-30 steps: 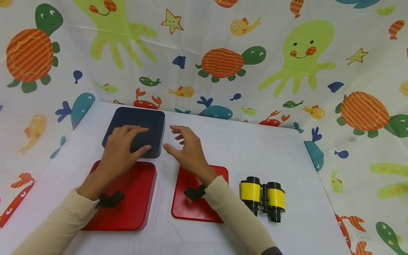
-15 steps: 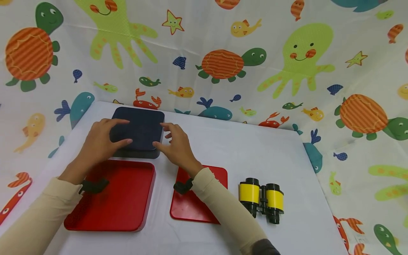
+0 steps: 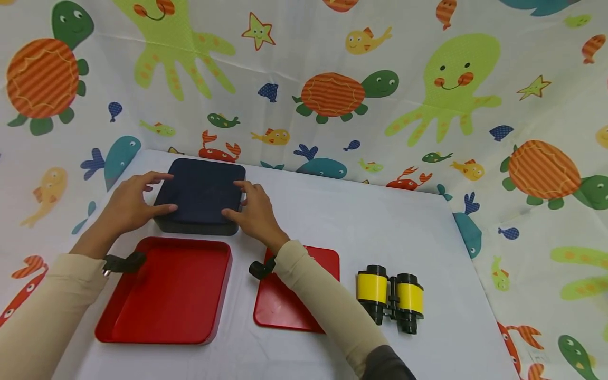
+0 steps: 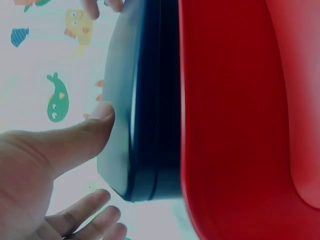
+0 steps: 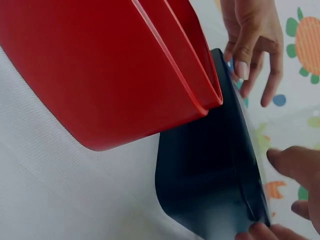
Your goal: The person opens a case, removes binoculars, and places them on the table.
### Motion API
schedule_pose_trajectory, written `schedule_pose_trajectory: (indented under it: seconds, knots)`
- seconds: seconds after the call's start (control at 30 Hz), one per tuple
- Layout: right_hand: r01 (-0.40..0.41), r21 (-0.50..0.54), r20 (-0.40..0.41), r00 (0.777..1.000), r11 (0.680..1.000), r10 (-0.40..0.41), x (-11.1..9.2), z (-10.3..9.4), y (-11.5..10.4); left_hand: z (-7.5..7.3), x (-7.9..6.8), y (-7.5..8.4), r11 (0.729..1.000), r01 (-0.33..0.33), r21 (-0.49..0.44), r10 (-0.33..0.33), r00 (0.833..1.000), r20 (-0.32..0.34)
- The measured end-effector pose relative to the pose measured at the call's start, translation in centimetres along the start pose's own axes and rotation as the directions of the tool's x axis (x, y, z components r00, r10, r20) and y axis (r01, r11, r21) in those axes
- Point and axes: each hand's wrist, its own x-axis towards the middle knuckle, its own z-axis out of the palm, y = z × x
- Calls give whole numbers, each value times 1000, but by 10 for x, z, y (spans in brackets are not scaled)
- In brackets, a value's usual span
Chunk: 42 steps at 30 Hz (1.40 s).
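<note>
A dark blue box (image 3: 204, 187) with its lid on lies at the table's back left; the right wrist view shows the seam below the lid (image 5: 242, 165). At its left edge is my left hand (image 3: 125, 203), thumb over the front left corner and fingers spread beside the side. In the left wrist view the thumb tip overlaps the lid, while several fingers look apart from it. My right hand (image 3: 256, 214) is at the right edge. Its fingertips meet the lid's side in the right wrist view, its thumb apart from the top. Neither hand visibly grips the box.
An open red box (image 3: 176, 290) stands in front of the blue one. Right of it lies a flat red lid (image 3: 285, 309), partly under the right sleeve. Yellow and black binoculars (image 3: 372, 287) lie farther right. A sea-animal printed cloth (image 3: 285, 47) hangs behind the table.
My left hand has moved left across the blue box's lid to its left edge. The right hand has shifted left to the box's right edge. The boxes and binoculars stay put.
</note>
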Motion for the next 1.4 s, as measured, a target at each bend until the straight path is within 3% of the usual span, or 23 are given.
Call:
schedule_pose_trajectory:
  seconds: [0.3,0.57,0.97,1.23,1.4]
  knots:
    - [-54,54,-4,999,997,54,1,3,5,0,2,-7,998,29,-48,-26,997,68]
    - [-107,132,-8,994,985,109,1,3,3,3,0,-5,998,29,-62,-26,998,56]
    - [-110,181,15,994,977,109,8,2,4,7,-2,-8,995,39,-96,-36,999,25]
    - [-274,236,68,962,932,265,24,-3,-1,-2,10,-21,973,122,-197,-88,981,172]
    - [-329,285,88,944,900,318,33,-7,3,-5,17,-23,970,136,-203,-94,974,204]
